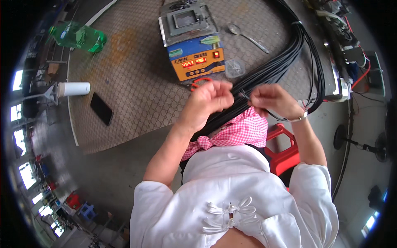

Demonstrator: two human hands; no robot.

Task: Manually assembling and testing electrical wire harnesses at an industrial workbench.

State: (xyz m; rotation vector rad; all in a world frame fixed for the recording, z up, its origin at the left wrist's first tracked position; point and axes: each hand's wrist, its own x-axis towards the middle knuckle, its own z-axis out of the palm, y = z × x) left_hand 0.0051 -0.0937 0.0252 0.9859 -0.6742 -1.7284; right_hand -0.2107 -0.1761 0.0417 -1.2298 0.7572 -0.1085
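A thick bundle of thin black cables runs from the far right of the table toward my lap, passing beneath both hands. My right hand is closed in a pinch on the end of a black cable, just above the bundle. To its left, my left hand has its fingers curled together; whether something thin lies between them is hidden. Right behind the left hand are the red handles of scissors. Beyond stands a blue and orange solder pot with a lit red display and a square metal opening on top.
On the patterned table lie a spoon, a small clear dish, a black phone, a white cylinder and a green bottle. A red stool is beside me at right. Wires and equipment line the right edge.
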